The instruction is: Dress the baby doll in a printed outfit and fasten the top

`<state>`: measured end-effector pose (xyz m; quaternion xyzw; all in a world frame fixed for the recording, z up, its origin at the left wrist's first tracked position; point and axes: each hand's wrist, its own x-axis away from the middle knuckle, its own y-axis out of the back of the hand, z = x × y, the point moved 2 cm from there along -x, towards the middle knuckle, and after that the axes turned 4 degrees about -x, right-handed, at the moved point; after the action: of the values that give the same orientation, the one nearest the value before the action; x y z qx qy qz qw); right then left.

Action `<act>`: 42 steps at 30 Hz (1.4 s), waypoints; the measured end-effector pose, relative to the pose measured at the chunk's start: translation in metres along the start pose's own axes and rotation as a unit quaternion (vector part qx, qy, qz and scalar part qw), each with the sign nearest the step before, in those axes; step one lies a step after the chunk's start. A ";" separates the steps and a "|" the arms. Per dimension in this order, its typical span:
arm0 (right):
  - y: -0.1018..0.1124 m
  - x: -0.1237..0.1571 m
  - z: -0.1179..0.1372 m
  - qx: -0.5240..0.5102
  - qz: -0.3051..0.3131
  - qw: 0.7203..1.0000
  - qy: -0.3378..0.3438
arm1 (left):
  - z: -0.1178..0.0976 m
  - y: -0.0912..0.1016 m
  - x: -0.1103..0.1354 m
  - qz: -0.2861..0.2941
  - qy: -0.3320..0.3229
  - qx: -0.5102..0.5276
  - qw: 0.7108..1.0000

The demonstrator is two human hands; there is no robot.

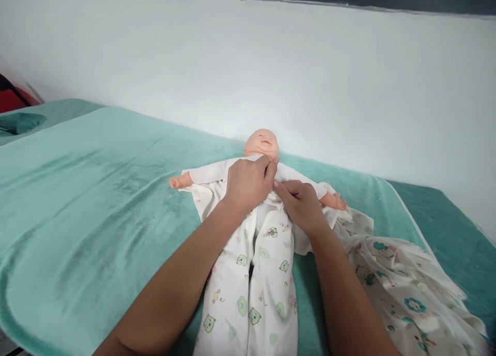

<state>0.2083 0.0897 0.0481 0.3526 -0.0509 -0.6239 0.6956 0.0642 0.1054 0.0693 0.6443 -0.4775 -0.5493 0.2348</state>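
Note:
A baby doll (262,142) lies on its back with its head toward the wall and its arms spread. It wears a white long-sleeved top (209,173) and white trousers (242,273) printed with green bears. My left hand (251,179) is closed at the upper chest, thumb and fingers pinching the front of the top just below the chin. Close beside it and slightly lower, my right hand (302,203) pinches the same front between thumb and forefinger. The exact spot of fabric in each pinch is mostly hidden by my fingers.
A teal blanket (96,190) covers the surface under the doll. Rumpled white cloth with animal prints (414,294) lies at the right, near my right forearm. A white wall (248,61) rises behind the doll's head. Something red (15,98) shows at the far left.

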 end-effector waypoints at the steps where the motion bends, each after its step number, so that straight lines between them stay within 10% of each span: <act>1: 0.001 0.000 0.000 -0.003 0.004 1.000 -0.003 | 0.000 0.000 0.000 -0.001 -0.001 0.000 1.000; 22: 0.042 0.010 -0.017 -0.107 0.285 0.945 -0.122 | 0.011 0.001 0.004 0.007 0.003 -0.009 1.000; 42: 0.028 0.006 -0.006 -0.051 0.242 0.949 -0.194 | 0.062 0.009 0.079 -0.076 -0.010 0.150 0.986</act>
<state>0.2360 0.0861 0.0568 0.1659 -0.2370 -0.4952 0.8192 -0.0017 0.0468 0.0209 0.7013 -0.5064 -0.4939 0.0882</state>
